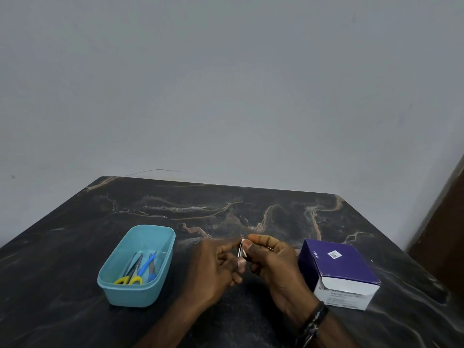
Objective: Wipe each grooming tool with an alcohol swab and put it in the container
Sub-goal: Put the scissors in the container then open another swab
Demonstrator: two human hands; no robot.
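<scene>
My left hand (216, 264) and my right hand (271, 259) meet above the table's middle, both pinching a small white swab packet (241, 249) between thumbs and fingertips. Most of the packet is hidden by my fingers. To the left stands a light blue plastic container (150, 237). Inside it lie yellow-handled scissors (129, 279), a blue-handled tool (148, 263) and a thin metal tool (133, 261). No grooming tool is visible in either hand.
A purple and white box of alcohol swabs (339, 272) sits on the right of the dark marbled table (251, 212). A grey wall rises behind the table. A brown panel (449, 222) stands at the far right. My right wrist wears a dark bracelet (313, 320).
</scene>
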